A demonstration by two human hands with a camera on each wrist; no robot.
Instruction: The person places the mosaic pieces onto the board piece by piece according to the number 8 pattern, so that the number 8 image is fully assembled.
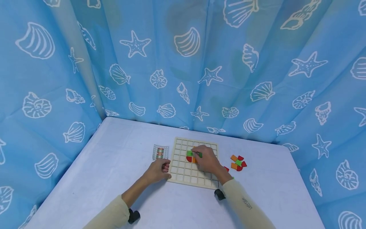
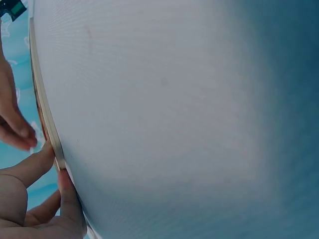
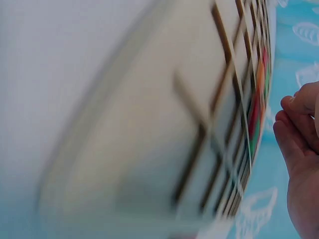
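A pale wooden grid board lies on the table. My left hand pinches its left edge near the front corner, thumb on one face and fingers on the other, as the left wrist view shows. Over the middle of the board is my right hand, its fingertips drawn together. Whether a piece sits between them is hidden. Beside those fingertips, a green tile, a red piece and an orange tile lie in the grid. Another green piece shows under the fingers.
Left of the board lies a pattern card with a coloured grid. Several loose red, orange and green pieces lie to its right, some partly behind the right wrist. A blue shell-print curtain surrounds the white table.
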